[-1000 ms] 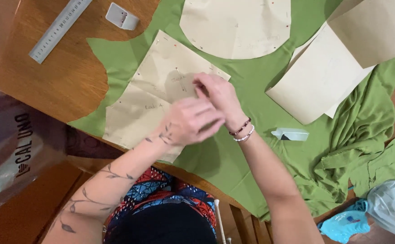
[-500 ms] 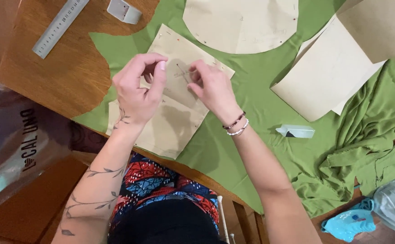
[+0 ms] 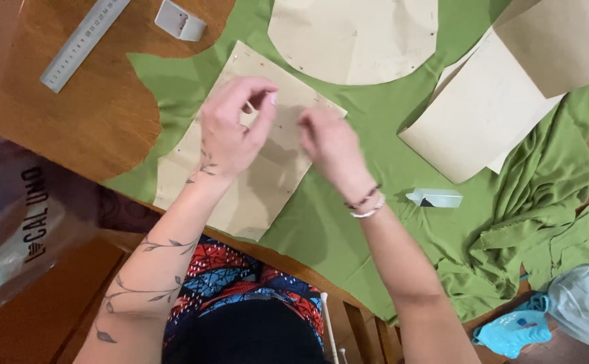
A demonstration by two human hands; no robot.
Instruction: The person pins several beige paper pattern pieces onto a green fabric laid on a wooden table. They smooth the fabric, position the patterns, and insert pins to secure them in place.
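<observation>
**Both hands over a paper pattern piece on green fabric**

The left hand (image 3: 230,128) hovers over the beige paper pattern piece (image 3: 247,182), fingers curled and thumb and forefinger drawn close in a pinch; what they nip is too small to make out. The right hand (image 3: 331,145) sits just beside it at 3 o'clock, fingers bent down onto or just above the paper; whether it grips anything cannot be told. The hands are near each other but not touching.

The pattern piece lies flat on the green fabric (image 3: 368,195), which covers most of the wooden table (image 3: 85,121). Small pins dot the paper's edges.

At 12 o'clock from the hands lies a rounded paper pattern piece (image 3: 355,37), also on the fabric. At 2 o'clock, folded paper sheets (image 3: 490,114) overlap one another. At 4 o'clock from the right hand, just past the wrist's bracelets (image 3: 365,203), lies a small pale plastic box (image 3: 436,197). The fabric bunches in folds at 4 o'clock.

On the bare wood at 10 o'clock lies a metal ruler (image 3: 82,44), with a small grey clip-like object (image 3: 181,19) at 11 o'clock. A dark plastic bag (image 3: 18,216) sits at 8 o'clock, a blue item (image 3: 510,330) and a pale bag (image 3: 587,307) at 5 o'clock.
</observation>
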